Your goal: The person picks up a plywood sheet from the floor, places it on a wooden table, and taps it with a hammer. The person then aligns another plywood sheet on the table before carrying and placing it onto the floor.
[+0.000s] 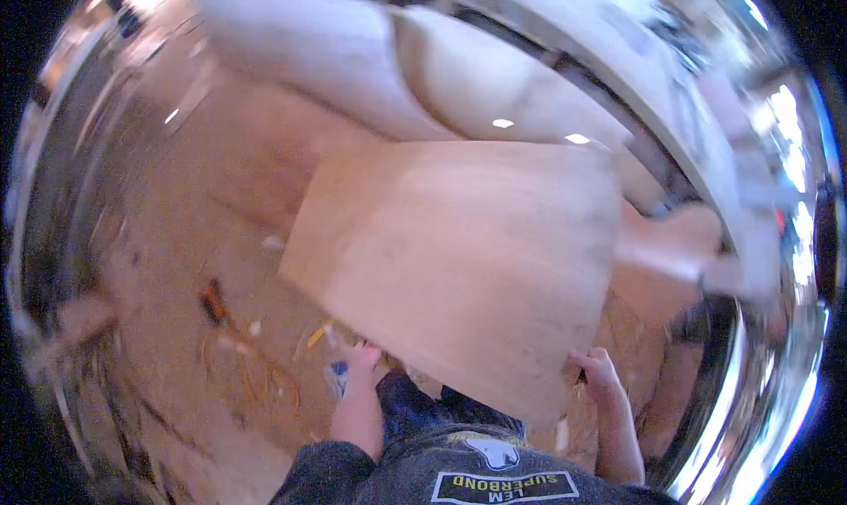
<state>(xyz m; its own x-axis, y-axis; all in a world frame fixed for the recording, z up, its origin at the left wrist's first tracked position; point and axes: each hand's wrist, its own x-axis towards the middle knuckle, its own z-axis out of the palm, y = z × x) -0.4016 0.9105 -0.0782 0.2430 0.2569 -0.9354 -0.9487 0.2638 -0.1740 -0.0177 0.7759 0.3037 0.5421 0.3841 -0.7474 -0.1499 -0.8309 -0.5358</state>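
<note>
Plywood panel (468, 249), or a sheet much like it, fills the middle of the view, held out before the person's legs (410, 408) above the littered floor (159, 240). It looks thin, broad and stiff, so probably moderate in weight but awkward through its reach; the flat face seems smooth and could slide under a flat palm, and the corners would be the parts to chip. Hooking the edges well apart, as here, seems the sound hold.

The left hand (363, 357) is closed over the near edge, the right hand (600, 373) bent at the right-hand edge, with the near corner pointing back between them; each grip has the panel, though blur hides how deep the fingers go. Both forearms reach forward from the body, the right one leaning inward at the wrist. An orange cord (258, 377) lies on the floor, off to the left.
</note>
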